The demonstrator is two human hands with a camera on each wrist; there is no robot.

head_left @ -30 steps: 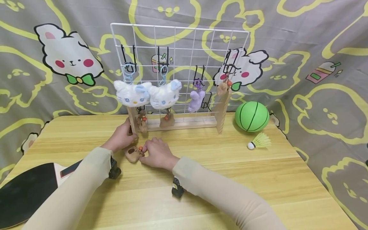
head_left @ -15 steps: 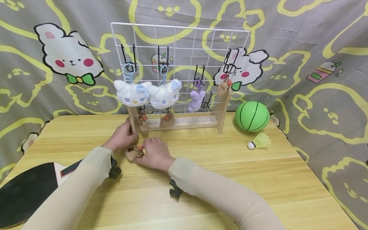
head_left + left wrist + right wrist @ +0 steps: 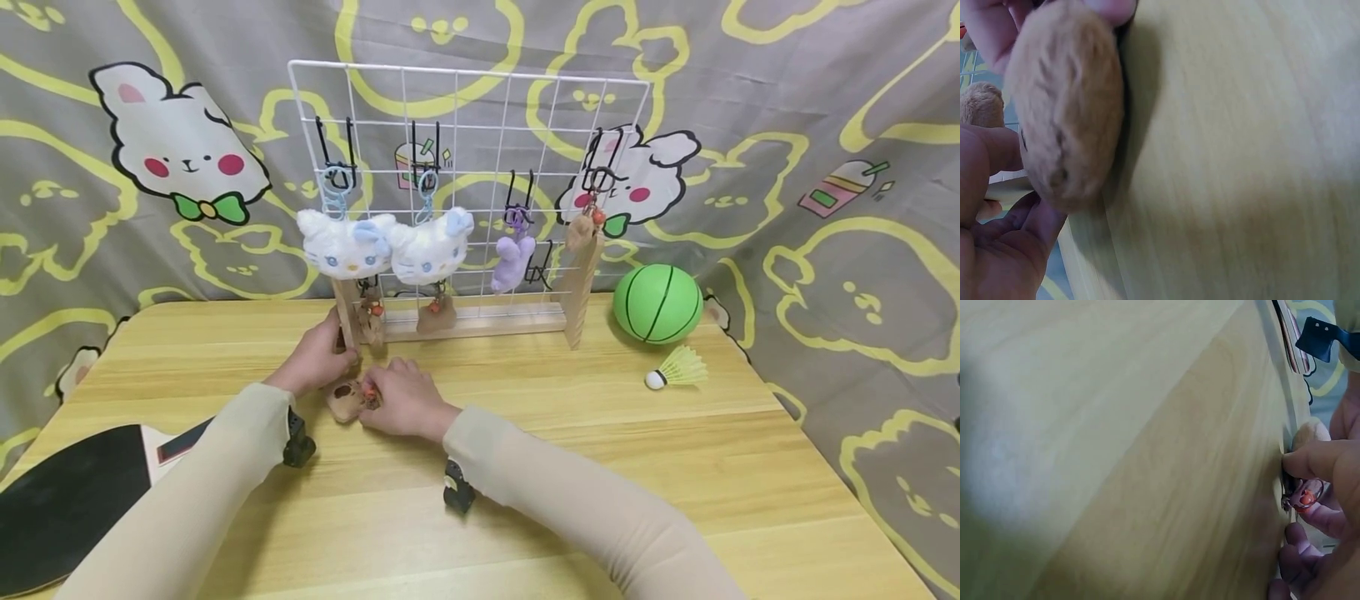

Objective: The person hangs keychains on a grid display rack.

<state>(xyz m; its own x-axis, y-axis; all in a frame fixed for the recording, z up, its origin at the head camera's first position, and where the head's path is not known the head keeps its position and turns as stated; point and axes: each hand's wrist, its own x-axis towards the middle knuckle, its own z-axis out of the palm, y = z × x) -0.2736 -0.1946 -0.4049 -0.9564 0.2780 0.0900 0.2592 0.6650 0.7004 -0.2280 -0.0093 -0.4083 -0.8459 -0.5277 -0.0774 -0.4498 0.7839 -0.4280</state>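
A brown plush keychain (image 3: 347,401) with a dark oval patch lies on the table in front of the rack's left end. My right hand (image 3: 405,400) pinches its metal clasp end, by the orange bead (image 3: 1307,498). Up close in the left wrist view, the brown plush (image 3: 1066,106) covers part of the fingers. My left hand (image 3: 318,357) grips the left wooden leg (image 3: 346,312) of the white wire grid rack (image 3: 480,173); some of its fingers are hidden behind the leg.
On the rack's black hooks hang two white cat plushes (image 3: 348,246), a purple plush (image 3: 513,262) and several brown ones (image 3: 437,315). A green ball (image 3: 658,304) and a yellow shuttlecock (image 3: 678,369) are at right. A black paddle (image 3: 75,500) lies front left.
My right hand has shifted slightly left and then back a little, with its fingers now over the orange bead and clasp. The left hand has stayed at the rack leg.
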